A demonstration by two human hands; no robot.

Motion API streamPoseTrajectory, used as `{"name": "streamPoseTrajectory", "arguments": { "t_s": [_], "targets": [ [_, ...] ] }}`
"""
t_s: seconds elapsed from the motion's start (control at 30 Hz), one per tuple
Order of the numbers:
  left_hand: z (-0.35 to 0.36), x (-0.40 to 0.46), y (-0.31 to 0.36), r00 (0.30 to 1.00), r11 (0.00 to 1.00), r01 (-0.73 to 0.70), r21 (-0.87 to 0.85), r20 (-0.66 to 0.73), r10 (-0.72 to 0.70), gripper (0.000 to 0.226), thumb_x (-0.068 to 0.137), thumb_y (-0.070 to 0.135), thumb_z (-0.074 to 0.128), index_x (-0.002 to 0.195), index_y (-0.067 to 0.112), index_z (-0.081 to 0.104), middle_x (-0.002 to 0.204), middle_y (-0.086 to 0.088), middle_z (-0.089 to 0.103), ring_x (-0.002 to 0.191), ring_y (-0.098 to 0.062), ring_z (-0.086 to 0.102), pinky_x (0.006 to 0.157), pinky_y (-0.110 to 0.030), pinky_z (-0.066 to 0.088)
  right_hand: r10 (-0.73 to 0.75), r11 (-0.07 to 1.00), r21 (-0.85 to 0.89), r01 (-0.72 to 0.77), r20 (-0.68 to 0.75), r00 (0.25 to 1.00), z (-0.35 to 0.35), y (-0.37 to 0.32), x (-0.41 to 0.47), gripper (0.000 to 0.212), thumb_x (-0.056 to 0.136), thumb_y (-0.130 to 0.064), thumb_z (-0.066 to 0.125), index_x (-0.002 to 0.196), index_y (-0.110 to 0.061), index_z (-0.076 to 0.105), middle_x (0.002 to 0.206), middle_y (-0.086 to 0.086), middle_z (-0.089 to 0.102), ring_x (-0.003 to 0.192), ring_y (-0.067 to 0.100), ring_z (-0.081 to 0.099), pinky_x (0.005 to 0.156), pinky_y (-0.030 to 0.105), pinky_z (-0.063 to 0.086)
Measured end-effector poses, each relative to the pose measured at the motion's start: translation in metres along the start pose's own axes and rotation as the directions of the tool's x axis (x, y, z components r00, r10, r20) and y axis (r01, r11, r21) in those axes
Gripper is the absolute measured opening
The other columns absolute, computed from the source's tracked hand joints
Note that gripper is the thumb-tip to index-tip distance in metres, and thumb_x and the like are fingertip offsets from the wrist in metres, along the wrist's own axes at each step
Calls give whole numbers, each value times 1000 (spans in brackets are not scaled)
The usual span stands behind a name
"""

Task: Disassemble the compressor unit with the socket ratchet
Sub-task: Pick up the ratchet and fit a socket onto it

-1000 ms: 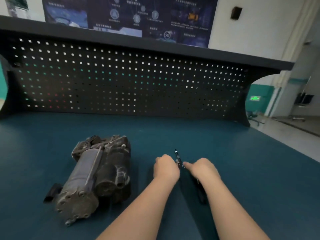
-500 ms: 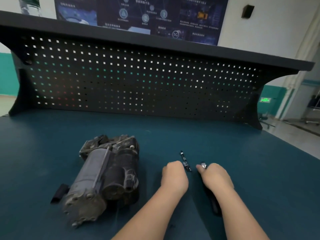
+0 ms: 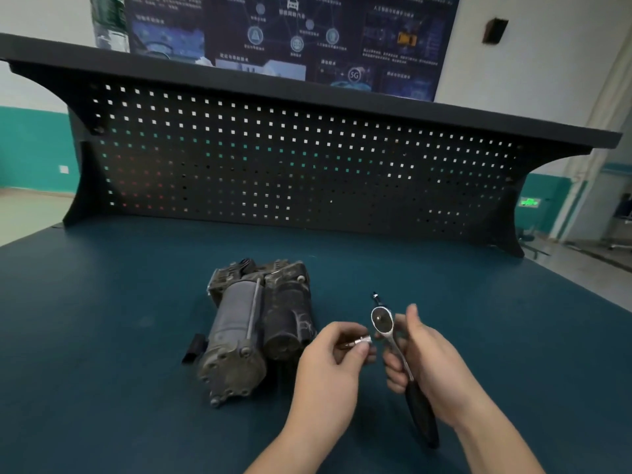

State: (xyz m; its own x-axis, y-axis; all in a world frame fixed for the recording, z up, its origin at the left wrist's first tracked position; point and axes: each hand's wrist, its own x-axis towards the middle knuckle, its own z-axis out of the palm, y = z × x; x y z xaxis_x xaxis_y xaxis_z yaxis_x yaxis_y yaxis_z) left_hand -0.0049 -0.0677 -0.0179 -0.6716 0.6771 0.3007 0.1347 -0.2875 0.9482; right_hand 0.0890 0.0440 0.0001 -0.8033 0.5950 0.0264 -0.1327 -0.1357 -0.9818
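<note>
Bare forearms, left hand [image 3: 330, 362], right hand [image 3: 431, 360], no sleeves

One head-worn wide-angle view, looking forward and down across the blue bench [image 3: 102, 336] toward the pegboard back panel [image 3: 273, 165] (edges bowed by the lens). Close range: forearms enter from the lower frame edge.

Bench inventory by count.
We count one compressor unit [image 3: 254, 331], one socket ratchet [image 3: 396, 354], one small socket [image 3: 361, 341], two hands, one pegboard [image 3: 290, 165].
</note>
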Motion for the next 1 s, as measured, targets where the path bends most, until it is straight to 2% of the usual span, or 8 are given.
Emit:
{"name": "streamPoseTrajectory", "arguments": {
  "t_s": [0.17,0.27,0.4,0.5,0.6,0.77,0.87,1.0],
  "targets": [
    [-18,-9,19,987,985,-144,-91,-81,137,21,94,-1,57,93,16,68,81,6,73,75,-6,69,70,-13,49,-19,998,56,13,106,994,24,-7,-19,37,87,-50,53,71,-18,49,56,6,38,42,14,28,39,18,25],
    [-30,3,38,979,975,-204,-93,-20,203,22,95,0,56,93,17,69,80,8,72,74,-3,66,71,-14,50,-123,991,-31,128,127,984,42,-20,-19,34,89,-51,56,72,-21,55,52,4,37,42,13,28,40,20,24],
    [-52,22,57,964,965,-256,-48,63,259,20,95,3,56,94,17,70,83,8,72,75,-3,64,71,-15,49,-217,976,38,214,135,967,68,-34,-7,30,88,-42,52,71,-23,66,54,4,42,47,12,38,43,22,31],
    [-70,36,64,966,971,-239,-19,100,240,22,96,5,56,90,19,72,79,6,71,73,-4,64,69,-15,50,-201,978,100,186,181,963,81,-37,7,26,86,-40,55,76,-21,69,59,3,51,50,14,47,44,21,35],
    [-86,46,62,972,978,-209,26,114,205,25,95,9,58,85,23,75,78,3,71,72,-6,63,70,-17,51,-126,982,167,85,254,959,88,-32,19,23,87,-37,56,81,-19,68,60,3,51,46,13,44,45,21,34],
    [-94,46,51,991,962,-13,-273,124,48,13,77,22,65,77,16,76,72,-1,68,61,-9,60,57,-20,49,-39,971,235,-46,346,937,88,-16,30,28,91,-33,52,100,-7,53,60,4,49,40,10,38,43,21,33],
    [-97,48,49,991,938,29,-346,136,20,10,75,22,65,68,18,72,63,1,63,52,-7,55,47,-17,45,-35,964,257,-68,374,927,86,-12,35,20,93,-31,54,90,-11,58,59,4,49,39,10,38,42,21,34],
    [-99,49,48,989,956,27,-291,145,17,12,73,26,67,62,24,69,58,2,61,47,-7,53,44,-15,41,-27,953,288,-96,397,917,82,-8,39,21,82,-37,68,81,-16,64,58,4,48,36,10,38,40,20,34]
  ]
}}
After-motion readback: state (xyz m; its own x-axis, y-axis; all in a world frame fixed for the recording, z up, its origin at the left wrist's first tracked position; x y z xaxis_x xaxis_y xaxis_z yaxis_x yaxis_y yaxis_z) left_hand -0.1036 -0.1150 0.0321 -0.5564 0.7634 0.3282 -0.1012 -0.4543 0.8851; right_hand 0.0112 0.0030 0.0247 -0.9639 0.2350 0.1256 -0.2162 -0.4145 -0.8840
